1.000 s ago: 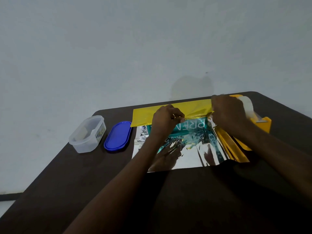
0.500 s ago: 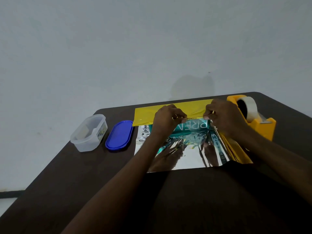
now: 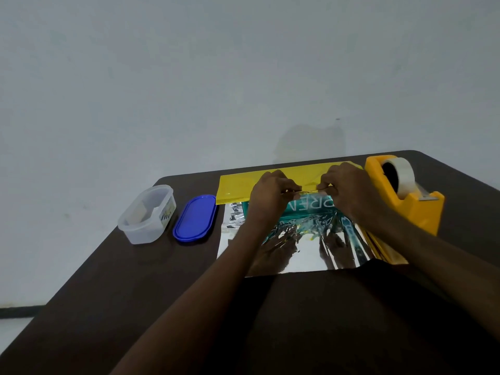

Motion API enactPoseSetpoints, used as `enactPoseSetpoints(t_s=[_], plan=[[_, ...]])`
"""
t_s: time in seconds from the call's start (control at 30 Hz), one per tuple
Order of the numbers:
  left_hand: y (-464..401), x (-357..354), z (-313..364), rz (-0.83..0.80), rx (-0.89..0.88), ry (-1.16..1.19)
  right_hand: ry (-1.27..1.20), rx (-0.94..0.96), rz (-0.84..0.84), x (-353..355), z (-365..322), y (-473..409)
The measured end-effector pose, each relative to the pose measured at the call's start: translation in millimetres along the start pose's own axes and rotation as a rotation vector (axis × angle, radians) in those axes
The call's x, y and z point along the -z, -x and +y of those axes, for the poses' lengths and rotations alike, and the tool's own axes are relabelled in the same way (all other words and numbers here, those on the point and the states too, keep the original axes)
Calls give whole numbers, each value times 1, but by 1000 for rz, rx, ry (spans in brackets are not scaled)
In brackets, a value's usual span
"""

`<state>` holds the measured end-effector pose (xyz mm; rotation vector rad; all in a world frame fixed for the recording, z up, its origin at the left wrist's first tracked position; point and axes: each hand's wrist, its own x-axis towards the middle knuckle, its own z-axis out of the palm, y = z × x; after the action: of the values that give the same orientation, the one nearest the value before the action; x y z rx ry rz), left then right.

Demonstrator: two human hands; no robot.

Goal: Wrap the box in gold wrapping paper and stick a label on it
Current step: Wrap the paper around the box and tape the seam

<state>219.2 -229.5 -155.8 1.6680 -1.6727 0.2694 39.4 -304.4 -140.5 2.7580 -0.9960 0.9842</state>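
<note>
Now both hands, left (image 3: 272, 197) and right (image 3: 345, 190), have closed in, pinching the gold paper (image 3: 243, 185) fold

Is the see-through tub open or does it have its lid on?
Open. The clear tub has no lid on; the blue lid lies flat on the table beside it.

Plain room, likely a home or a small office; I can't tell which. Bare pale wall (image 3: 243, 77) straight ahead of me, unmarked but for a small dark speck. Dark table (image 3: 135, 307) with rounded corners pushed against it. On it, household bits: a yellow tape dispenser (image 3: 405, 196), a clear plastic tub (image 3: 147, 215), its blue lid (image 3: 195, 218) beside it. Dark skirting strip (image 3: 19, 312) low at left.
</note>
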Motion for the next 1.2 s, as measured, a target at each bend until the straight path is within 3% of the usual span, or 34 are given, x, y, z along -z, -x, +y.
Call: enactPoseSetpoints(t_s=[0.1, 0.27, 0.53, 0.73, 0.8, 0.93, 1.07, 1.2], plan=[[2, -1, -3, 28, -11, -4, -17, 17, -32, 0, 7, 2], [5, 7, -12, 9, 37, 61, -276, -12, 14, 0, 15, 6], [4, 16, -8, -96, 86, 50, -144, -108, 2, 15, 7, 9], [-3, 19, 29, -169, 7, 104, -5, -244, 278, 88, -4, 32], [-7, 10, 43, -237, -49, 105, 58, -403, 218, 106, 5, 40], [-18, -15, 87, -393, -123, 78, 1, -762, -94, 127, 29, 55], [-30, -37, 131, -491, -173, -12, -419, -945, -176, 132, 47, 60], [-38, -51, 146, -560, -165, -73, -598, -1111, -289, 135, 47, 55]])
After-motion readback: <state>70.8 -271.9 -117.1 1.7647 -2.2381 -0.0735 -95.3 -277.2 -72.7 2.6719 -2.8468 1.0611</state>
